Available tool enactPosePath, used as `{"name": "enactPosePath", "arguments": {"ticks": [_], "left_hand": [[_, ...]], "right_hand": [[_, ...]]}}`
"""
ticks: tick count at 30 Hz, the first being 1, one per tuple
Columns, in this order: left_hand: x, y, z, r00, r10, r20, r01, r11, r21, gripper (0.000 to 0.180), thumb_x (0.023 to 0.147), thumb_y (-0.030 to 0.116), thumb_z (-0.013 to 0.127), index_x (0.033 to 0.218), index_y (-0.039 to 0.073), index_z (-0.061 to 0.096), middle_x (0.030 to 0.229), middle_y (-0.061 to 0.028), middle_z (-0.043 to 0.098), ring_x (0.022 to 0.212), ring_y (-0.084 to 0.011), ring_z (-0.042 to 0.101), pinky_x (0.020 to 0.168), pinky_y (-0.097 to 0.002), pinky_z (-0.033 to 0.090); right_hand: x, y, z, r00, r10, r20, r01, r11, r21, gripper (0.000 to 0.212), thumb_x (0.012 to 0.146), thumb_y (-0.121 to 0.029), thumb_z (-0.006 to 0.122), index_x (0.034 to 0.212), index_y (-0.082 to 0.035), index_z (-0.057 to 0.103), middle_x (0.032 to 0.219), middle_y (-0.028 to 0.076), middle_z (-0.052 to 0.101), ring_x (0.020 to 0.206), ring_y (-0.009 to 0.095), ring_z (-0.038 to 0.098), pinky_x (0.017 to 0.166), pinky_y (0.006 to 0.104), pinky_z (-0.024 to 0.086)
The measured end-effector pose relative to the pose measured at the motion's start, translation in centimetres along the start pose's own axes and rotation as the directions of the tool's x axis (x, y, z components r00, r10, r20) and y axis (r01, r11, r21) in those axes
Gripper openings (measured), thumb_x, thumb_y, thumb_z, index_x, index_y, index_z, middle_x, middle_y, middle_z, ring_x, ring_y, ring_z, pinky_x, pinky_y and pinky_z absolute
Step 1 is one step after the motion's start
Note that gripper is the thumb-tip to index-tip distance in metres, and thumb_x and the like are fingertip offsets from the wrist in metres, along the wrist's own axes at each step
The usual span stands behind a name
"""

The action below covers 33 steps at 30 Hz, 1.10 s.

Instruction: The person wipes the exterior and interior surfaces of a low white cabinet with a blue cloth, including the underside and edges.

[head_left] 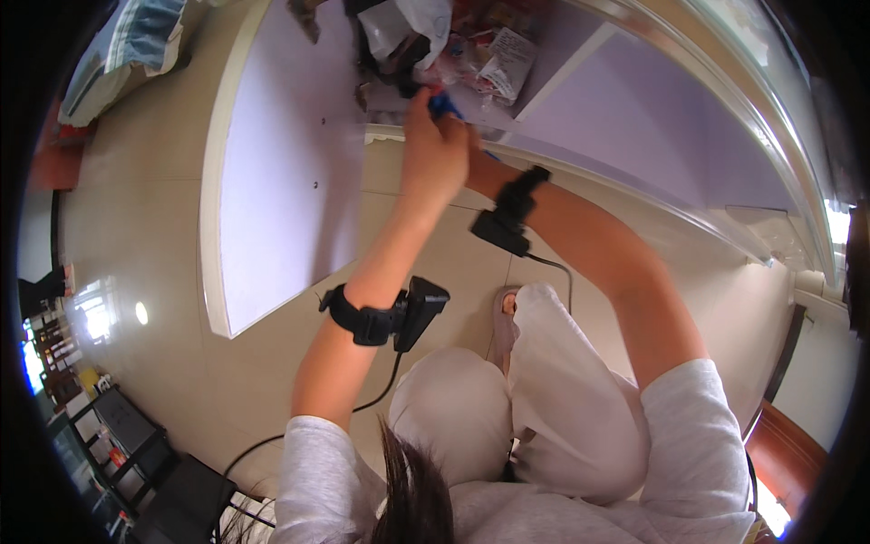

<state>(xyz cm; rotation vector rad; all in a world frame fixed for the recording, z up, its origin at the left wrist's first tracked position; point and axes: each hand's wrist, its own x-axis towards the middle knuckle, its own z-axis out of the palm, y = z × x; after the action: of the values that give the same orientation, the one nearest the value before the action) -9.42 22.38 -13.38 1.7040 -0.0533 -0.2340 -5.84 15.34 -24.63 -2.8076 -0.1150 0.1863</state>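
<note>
My left hand (pixel 433 150) is at the front of a cabinet, its fingers curled by a small blue object (pixel 442 105) that is smeared by motion. The fingers seem closed on it, but I cannot make out its kind. Close against it, my right hand (pixel 478 163) is mostly hidden behind the left, and its fingers do not show. Just beyond both hands, a white plastic bag (pixel 423 20) and a clear package with a printed label (pixel 507 63) lie inside the cabinet (pixel 625 109).
An open cabinet door (pixel 281 172) stands to the left of my arms. A divider (pixel 566 68) splits the cabinet's inside. Each of my wrists wears a black strapped device with a cable (pixel 566 276). A black rack (pixel 118 444) is at the lower left.
</note>
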Motion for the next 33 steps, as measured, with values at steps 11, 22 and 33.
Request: {"name": "enactPosePath", "arguments": {"ticks": [11, 22, 33], "left_hand": [[12.0, -1.4, 1.9, 0.832, -0.546, -0.104, 0.465, 0.787, -0.406, 0.052, 0.069, 0.038, 0.065, 0.11, 0.012, 0.045, 0.097, -0.0037, 0.049, 0.09, -0.0234, 0.046, 0.08, -0.0536, 0.038], [18.5, -3.2, 5.3, 0.833, -0.263, 0.487, 0.448, 0.838, -0.313, 0.032, 0.08, 0.028, 0.057, 0.103, 0.006, 0.052, 0.099, -0.0073, 0.058, 0.09, -0.0248, 0.056, 0.069, -0.0443, 0.05], [24.5, -3.4, 3.2, 0.914, -0.131, 0.385, 0.327, 0.801, -0.502, 0.031, 0.079, 0.023, 0.057, 0.104, 0.005, 0.05, 0.1, -0.0093, 0.057, 0.091, -0.0247, 0.056, 0.07, -0.0429, 0.05]], "right_hand": [[-4.2, 4.8, -7.2, 0.923, 0.257, 0.288, -0.247, 0.966, -0.069, 0.049, 0.071, -0.035, 0.046, 0.109, -0.004, 0.047, 0.084, 0.017, 0.062, 0.076, 0.032, 0.06, 0.068, 0.0419, 0.047], [-2.1, 0.6, -2.7, 0.984, 0.024, 0.174, -0.038, 0.996, 0.077, 0.051, 0.079, -0.043, 0.037, 0.117, -0.011, 0.044, 0.114, 0.011, 0.051, 0.096, 0.029, 0.055, 0.077, 0.0357, 0.045], [5.3, -2.3, -0.5, 0.964, -0.175, -0.202, 0.25, 0.855, 0.455, 0.038, 0.074, -0.031, 0.053, 0.105, -0.009, 0.051, 0.107, 0.013, 0.054, 0.097, 0.029, 0.054, 0.077, 0.0387, 0.045]]}}
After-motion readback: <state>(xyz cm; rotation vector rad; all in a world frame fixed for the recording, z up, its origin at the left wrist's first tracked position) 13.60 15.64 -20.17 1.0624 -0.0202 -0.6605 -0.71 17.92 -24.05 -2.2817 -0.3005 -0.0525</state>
